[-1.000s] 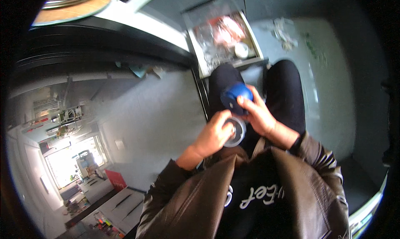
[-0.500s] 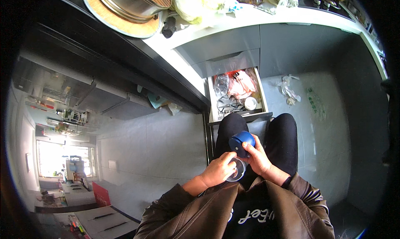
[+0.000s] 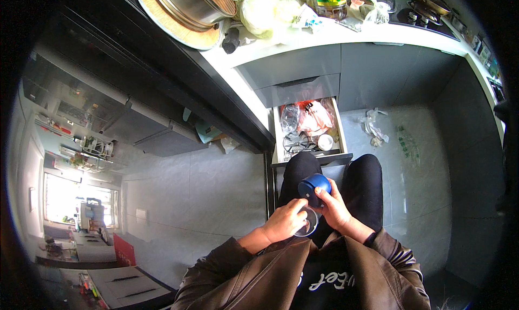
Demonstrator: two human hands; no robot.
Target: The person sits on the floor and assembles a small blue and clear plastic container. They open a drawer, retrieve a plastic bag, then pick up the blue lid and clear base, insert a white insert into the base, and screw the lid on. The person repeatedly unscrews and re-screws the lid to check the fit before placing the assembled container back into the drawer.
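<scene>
My right hand (image 3: 336,210) is closed round a blue cylindrical piece (image 3: 312,185) with a dark face and small light spots. Its exact kind is not clear. In my left hand (image 3: 283,222) is a clear round cup (image 3: 308,230), fingers pinched at its rim. Part of the cup is covered by that hand. Both things are close together above my lap, the blue piece a little higher in the picture. Just beyond my knees, an open drawer (image 3: 339,127) contains red and clear plastic bags (image 3: 315,118), a white round container (image 3: 325,142) and dark wire-like utensils.
Beyond the drawer runs a white counter (image 3: 303,42) bearing a steel pot (image 3: 186,7), a bagged cabbage-like bulk (image 3: 268,11) and a bottle (image 3: 330,3). Crumpled plastic (image 3: 373,127) lies on the floor at right. A dark cabinet edge (image 3: 227,104) slants along the left.
My view has tilted up slightly, so the counter and drawer show lower in the picture. Both hands keep their hold, with the blue piece and cup almost in the same place.
</scene>
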